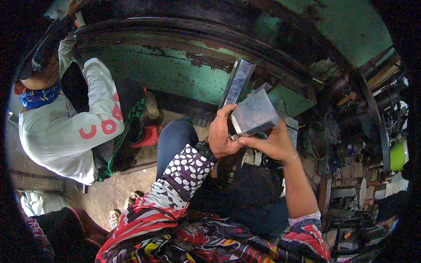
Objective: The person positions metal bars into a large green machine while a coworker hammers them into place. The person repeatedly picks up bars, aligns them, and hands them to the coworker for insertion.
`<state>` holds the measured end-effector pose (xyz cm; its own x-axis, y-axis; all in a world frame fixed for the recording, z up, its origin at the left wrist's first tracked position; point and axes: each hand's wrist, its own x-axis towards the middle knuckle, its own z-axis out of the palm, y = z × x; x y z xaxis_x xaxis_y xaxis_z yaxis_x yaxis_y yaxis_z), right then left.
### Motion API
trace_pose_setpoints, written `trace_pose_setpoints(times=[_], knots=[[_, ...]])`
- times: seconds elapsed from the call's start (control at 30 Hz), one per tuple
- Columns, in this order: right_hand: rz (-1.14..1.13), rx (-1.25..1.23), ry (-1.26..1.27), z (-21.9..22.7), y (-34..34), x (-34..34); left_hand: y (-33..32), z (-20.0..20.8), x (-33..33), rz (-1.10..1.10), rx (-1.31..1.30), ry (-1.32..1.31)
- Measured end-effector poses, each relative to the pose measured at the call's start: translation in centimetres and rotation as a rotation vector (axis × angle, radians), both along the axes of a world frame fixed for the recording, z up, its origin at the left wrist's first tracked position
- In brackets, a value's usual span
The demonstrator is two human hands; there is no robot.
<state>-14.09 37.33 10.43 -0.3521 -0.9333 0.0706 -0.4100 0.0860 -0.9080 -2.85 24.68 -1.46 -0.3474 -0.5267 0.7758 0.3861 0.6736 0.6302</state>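
Note:
A bent sheet-metal piece (254, 115), grey with folded edges, is held tilted in front of me. My left hand (223, 136) grips its left edge, fingers and thumb closed on the metal. From the right, my right hand (274, 142) holds its lower right edge, with the thumb reaching across toward my left hand. Just beyond my left hand rises a long, narrow metal channel (239, 81); whether it joins the held piece I cannot tell. A ribbed grey metal part (290, 128) shows behind my right hand.
A worn green metal machine or bench (197, 68) with dark beams stands ahead. At left, a co-worker in a white long-sleeved shirt (57, 136) bends toward it. Cluttered racks of tools and metal parts (351, 193) line the right side, with a bright green object (398, 157).

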Motion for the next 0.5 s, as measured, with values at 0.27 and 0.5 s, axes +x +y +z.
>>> trace_pose_setpoints(times=[0.27,0.5], knots=[[0.017,-0.02,0.052,0.19,0.42,-0.16,-0.11,-0.2,-0.04,-0.011,-0.033,-0.036],[0.062,-0.079,0.179,0.16,0.15,-0.35,0.07,0.18,0.21,-0.018,-0.012,-0.046]])
